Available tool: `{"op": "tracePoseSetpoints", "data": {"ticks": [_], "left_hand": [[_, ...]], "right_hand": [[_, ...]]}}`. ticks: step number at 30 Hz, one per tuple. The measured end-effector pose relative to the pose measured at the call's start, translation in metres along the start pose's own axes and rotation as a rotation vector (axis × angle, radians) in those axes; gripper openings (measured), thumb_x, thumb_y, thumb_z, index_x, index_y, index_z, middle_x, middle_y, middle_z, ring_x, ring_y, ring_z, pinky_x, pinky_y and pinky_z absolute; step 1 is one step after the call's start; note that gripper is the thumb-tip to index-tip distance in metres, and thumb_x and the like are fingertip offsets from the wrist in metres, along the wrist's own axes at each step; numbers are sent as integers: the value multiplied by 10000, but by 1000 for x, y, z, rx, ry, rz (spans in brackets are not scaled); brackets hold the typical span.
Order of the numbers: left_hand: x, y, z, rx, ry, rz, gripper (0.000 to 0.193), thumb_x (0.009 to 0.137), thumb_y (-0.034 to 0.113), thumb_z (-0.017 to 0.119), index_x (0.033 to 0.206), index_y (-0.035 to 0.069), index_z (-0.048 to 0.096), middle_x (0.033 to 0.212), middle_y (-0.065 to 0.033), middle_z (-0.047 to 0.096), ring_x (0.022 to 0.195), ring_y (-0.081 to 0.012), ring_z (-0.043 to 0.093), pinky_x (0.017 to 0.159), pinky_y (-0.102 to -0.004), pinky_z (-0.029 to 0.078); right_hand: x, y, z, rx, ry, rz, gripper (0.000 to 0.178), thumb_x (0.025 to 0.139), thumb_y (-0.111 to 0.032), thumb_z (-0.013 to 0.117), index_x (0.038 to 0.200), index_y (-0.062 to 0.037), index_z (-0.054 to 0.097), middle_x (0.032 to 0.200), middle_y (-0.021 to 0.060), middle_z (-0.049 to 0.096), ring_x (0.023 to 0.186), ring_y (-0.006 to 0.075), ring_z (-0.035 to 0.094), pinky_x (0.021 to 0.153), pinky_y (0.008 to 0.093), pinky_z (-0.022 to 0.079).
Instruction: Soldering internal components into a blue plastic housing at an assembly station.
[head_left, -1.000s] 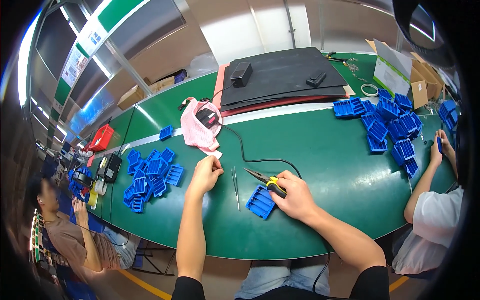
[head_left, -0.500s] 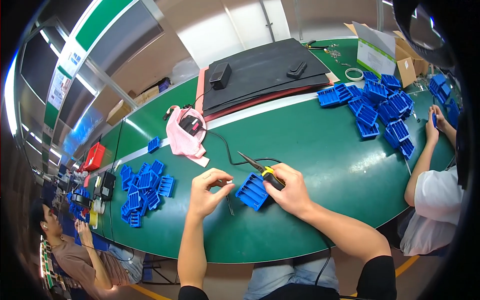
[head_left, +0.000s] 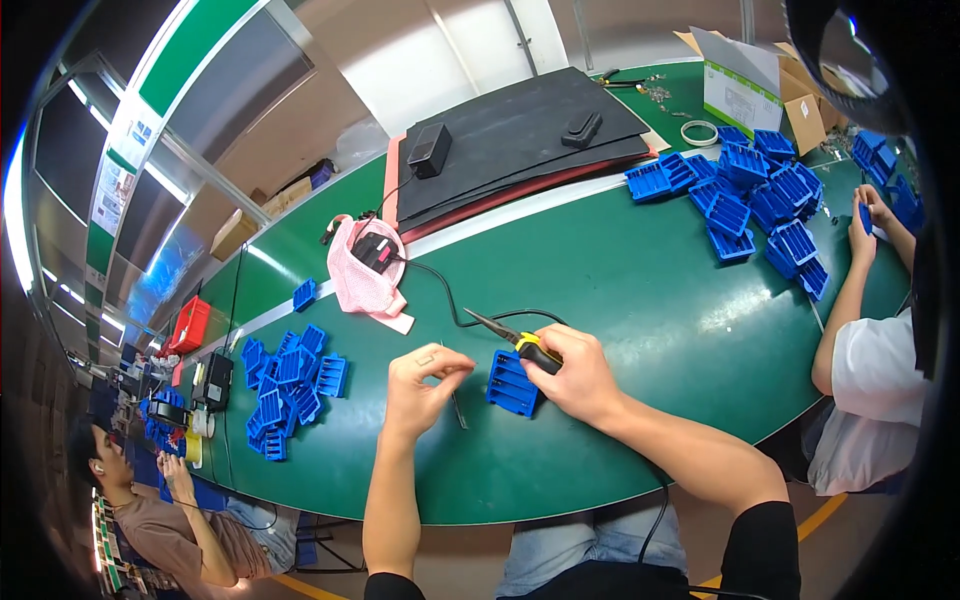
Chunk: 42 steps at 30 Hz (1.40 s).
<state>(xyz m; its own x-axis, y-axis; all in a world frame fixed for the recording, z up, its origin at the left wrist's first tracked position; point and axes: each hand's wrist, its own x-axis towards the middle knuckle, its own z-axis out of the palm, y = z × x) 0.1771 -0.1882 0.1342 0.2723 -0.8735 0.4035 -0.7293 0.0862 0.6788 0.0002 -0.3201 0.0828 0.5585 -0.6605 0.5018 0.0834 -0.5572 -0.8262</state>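
Note:
My right hand is wrapped round needle-nose pliers with yellow and black handles; their dark tips point up and left. Below the pliers a blue plastic slotted case lies on the table, next to my right fingers and partly behind them. My left hand is left of the case with thumb and forefinger pinched together. Whatever sits between those fingertips is too small to make out. Beside that hand a thin dark strip shows; I cannot tell whether it is held or lying down.
Heaps of blue cases lie on the green table at the left and far right. A pink cloth with a black cabled device is ahead, before black sheets. Co-workers sit at both sides.
The blue case has turned a little and now sits straighter under the pliers. My left fingertips have shifted slightly; the small pale thing seen at them earlier no longer shows clearly.

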Motion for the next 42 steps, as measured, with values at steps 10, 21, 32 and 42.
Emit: {"op": "tracePoseSetpoints", "data": {"ticks": [10,21,32,42], "left_hand": [[-2,3,4,-45,-110,-129,117,763,-57,689,877,-32,693,803,-95,695,716,-143,683,669,-254,551],[-4,8,9,83,-204,-138,125,759,-22,710,884,-23,700,756,-104,705,676,-149,693,639,-250,545],[-5,12,16,149,-189,-56,131,754,-41,684,881,-24,659,756,-123,665,667,-201,672,601,-279,531],[-6,11,21,303,-179,38,138,738,-26,690,868,-8,650,705,-102,609,611,-206,618,568,-293,498]], "right_hand": [[3,-4,1,32,59,162,197,724,-74,702,758,41,546,705,144,545,607,266,528,554,369,414],[2,-5,1,63,77,136,222,727,-91,687,728,36,505,713,162,521,626,338,530,571,407,424],[2,-2,1,63,55,130,224,718,-94,702,744,35,520,734,165,533,648,346,548,590,409,441],[1,0,3,37,35,109,199,724,-60,702,744,52,539,783,152,592,653,267,574,594,351,456]]}}
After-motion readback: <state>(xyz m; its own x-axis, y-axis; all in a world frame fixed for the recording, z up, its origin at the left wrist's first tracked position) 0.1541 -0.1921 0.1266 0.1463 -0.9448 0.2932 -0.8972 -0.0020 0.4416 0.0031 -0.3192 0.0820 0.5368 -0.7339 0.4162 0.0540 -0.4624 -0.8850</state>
